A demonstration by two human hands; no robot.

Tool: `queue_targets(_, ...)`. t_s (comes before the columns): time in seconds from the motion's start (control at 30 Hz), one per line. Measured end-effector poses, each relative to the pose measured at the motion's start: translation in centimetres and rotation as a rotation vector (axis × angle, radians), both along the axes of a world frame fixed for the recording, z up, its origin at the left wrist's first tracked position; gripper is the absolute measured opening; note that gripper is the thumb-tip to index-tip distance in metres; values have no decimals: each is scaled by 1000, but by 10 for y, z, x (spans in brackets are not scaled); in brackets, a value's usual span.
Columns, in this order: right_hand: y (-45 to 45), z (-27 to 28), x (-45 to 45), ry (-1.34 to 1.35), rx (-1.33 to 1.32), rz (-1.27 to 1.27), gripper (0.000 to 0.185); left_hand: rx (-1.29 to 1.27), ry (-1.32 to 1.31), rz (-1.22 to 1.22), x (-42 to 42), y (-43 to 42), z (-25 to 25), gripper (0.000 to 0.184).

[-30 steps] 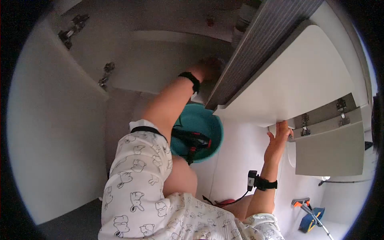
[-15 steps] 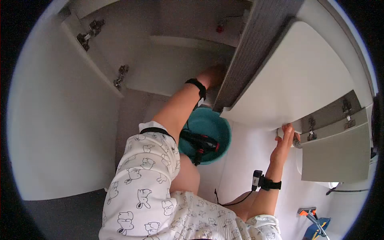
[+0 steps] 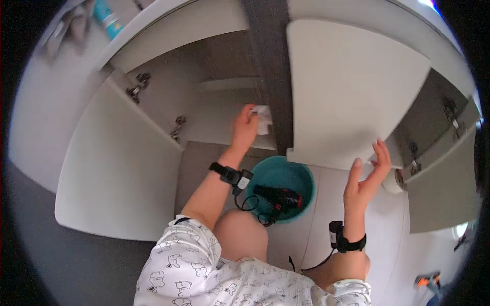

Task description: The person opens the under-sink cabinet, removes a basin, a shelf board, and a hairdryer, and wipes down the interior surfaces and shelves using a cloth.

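My left hand (image 3: 246,127) is closed on a crumpled white cloth or tissue (image 3: 263,122); I cannot tell which. It is at the front of the open cabinet's floor (image 3: 214,120), beside the dark centre post (image 3: 275,76). My right hand (image 3: 366,178) has its fingers apart and holds nothing. It is at the lower edge of a white cabinet door (image 3: 352,97); whether it touches the door is unclear. Below and between my hands stands a teal basin (image 3: 308,206) with a black and red hair dryer (image 3: 279,196) and its cord inside.
An open white door (image 3: 117,168) with metal hinges stands at the left. At the right is another open door (image 3: 444,188), with a white roll-like object (image 3: 393,181) near its foot. An orange-ended tool (image 3: 427,279) lies on the floor (image 3: 377,260) at lower right.
My left hand has come forward out of the dark cabinet, with the white cloth or tissue now visible in it. My right hand has moved off the roll-like object towards the door edge. The view has shifted.
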State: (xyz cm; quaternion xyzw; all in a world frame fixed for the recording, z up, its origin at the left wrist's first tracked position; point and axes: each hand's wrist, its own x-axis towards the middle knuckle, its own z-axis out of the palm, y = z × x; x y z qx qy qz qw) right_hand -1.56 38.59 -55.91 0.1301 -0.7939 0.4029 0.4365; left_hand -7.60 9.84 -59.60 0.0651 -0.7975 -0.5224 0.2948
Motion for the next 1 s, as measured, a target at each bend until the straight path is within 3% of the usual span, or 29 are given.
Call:
queue_targets(0.07,-21,49,-4,216,299,91,40,-226,-10,14,0,-4,3,31)
queue_targets(0.17,-51,104,-20,329,469,165,45,-138,-16,25,-14,-4,10,32)
queue_targets(0.33,-71,104,-15,274,674,144,50,-274,26,2,-52,-19,-21,33)
queue_targets(0.4,-57,97,-24,319,618,77,52,-319,-17,-77,-61,-26,-33,33)
queue_targets(0.47,-42,98,-33,374,715,41,53,-686,-247,-324,-68,-28,-41,33)
queue_targets(0.5,-39,105,-35,445,716,-7,52,-656,-246,-328,-71,-28,-54,33)
queue_targets(0.57,-45,128,-35,608,705,-97,48,-725,-171,-616,-74,-28,-74,33)
queue_targets(0.67,-54,165,-46,718,751,-115,38,-626,-126,-631,-71,-31,-83,31)
queue_targets(0.8,-39,158,-49,630,738,-246,33,-379,-71,-660,-69,-25,-82,31)
queue_targets(0.9,-54,156,-48,422,554,-80,38,-377,-51,-667,-74,-31,-87,33)
queue_targets(0.97,-63,166,-50,392,494,69,40,-526,-334,-710,-85,-36,-90,35)
queue_targets(1.0,-68,171,-50,406,518,116,45,-507,-337,-720,-86,-37,-93,35)
